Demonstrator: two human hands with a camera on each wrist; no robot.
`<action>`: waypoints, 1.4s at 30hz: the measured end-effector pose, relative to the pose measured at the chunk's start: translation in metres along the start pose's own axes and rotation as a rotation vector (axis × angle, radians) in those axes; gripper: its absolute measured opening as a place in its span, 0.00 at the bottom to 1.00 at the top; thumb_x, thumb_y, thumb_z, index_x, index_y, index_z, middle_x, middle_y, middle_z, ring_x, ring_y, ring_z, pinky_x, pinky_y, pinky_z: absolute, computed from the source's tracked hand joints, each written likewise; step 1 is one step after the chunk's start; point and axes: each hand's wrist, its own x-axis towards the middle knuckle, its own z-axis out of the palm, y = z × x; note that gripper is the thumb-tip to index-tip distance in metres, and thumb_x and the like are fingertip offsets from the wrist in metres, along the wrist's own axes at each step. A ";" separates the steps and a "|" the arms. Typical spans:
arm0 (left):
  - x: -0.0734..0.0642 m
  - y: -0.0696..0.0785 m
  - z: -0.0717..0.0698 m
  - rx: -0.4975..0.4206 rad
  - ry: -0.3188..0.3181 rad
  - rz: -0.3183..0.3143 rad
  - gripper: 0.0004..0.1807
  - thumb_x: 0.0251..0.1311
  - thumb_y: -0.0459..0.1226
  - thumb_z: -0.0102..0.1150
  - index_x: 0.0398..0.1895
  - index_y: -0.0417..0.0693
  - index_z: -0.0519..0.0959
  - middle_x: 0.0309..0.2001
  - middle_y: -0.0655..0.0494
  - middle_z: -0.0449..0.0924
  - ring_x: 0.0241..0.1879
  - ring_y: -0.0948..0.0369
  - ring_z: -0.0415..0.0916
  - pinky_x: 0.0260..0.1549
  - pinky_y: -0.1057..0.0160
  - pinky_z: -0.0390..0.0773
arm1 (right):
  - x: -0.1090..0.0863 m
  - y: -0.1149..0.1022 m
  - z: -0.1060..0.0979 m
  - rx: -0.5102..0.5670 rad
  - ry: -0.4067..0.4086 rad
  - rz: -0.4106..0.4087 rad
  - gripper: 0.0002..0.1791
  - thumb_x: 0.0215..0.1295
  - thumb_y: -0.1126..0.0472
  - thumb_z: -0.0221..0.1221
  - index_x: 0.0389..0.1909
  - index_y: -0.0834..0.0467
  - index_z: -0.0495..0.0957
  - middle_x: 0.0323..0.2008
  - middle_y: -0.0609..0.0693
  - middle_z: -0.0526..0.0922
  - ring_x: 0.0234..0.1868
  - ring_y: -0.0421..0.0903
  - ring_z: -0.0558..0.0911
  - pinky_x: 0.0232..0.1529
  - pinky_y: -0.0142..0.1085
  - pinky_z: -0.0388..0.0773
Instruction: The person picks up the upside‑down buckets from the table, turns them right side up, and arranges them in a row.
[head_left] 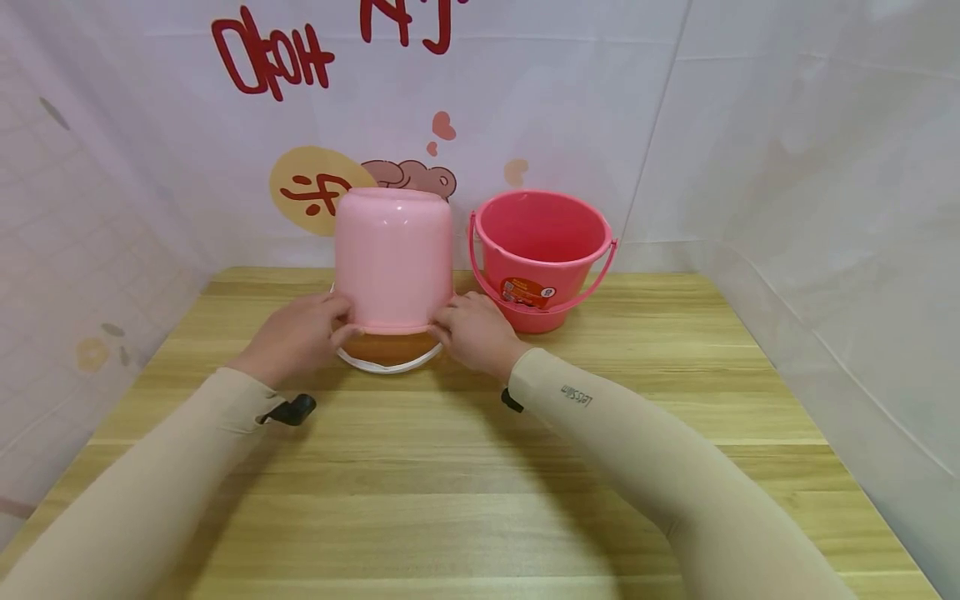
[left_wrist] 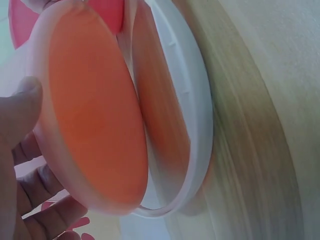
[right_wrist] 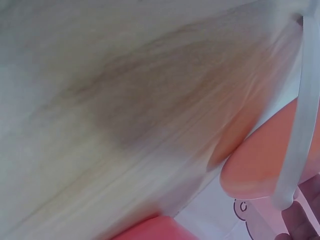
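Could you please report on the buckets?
Left hand and right hand gripping pale pink bucket. White handle looping below. Bright pink bucket stands near right hand.

A: Head cam?
B: Above and in front of the upturned pale pink bucket, facing forward and down, widest and farthest. Hot-pink bucket to its right, printed wall cloth behind it.
A: Left wrist?
B: Close, front-left of the pale bucket, facing its mouth. Picture's on its side: woodgrain tabletop to the right.
A: Right wrist?
B: Also close, front-right of it, roughly upside down. Tabletop fills most; pale bucket's cropped at the right edge.
A: Overlap?
B: Wrist views share its white handle; head and right wrist, the cartoon outline behind it.
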 end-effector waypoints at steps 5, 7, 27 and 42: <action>-0.001 0.002 -0.005 -0.003 0.019 -0.010 0.13 0.59 0.53 0.55 0.27 0.57 0.69 0.26 0.60 0.69 0.28 0.59 0.67 0.29 0.61 0.66 | 0.000 -0.001 -0.006 0.007 0.004 0.013 0.13 0.65 0.41 0.51 0.42 0.41 0.79 0.37 0.38 0.79 0.40 0.39 0.71 0.48 0.34 0.66; -0.002 0.003 -0.007 -0.004 0.027 -0.015 0.14 0.59 0.53 0.54 0.27 0.57 0.69 0.26 0.60 0.69 0.29 0.59 0.67 0.29 0.61 0.67 | 0.000 -0.002 -0.008 0.018 0.014 0.018 0.13 0.64 0.41 0.51 0.39 0.41 0.79 0.36 0.37 0.79 0.39 0.39 0.71 0.48 0.34 0.66; -0.007 0.002 -0.023 -0.063 0.189 -0.015 0.21 0.61 0.59 0.47 0.37 0.52 0.76 0.41 0.53 0.82 0.42 0.54 0.79 0.36 0.51 0.77 | -0.002 -0.003 -0.029 0.065 0.250 -0.056 0.10 0.64 0.47 0.54 0.38 0.47 0.79 0.32 0.40 0.80 0.40 0.42 0.75 0.47 0.37 0.69; -0.008 0.010 -0.039 -0.108 0.334 -0.021 0.21 0.62 0.56 0.48 0.35 0.48 0.76 0.33 0.54 0.74 0.29 0.57 0.69 0.28 0.59 0.71 | -0.004 -0.005 -0.044 0.132 0.352 -0.117 0.12 0.65 0.46 0.53 0.35 0.49 0.78 0.24 0.40 0.78 0.32 0.39 0.74 0.42 0.33 0.71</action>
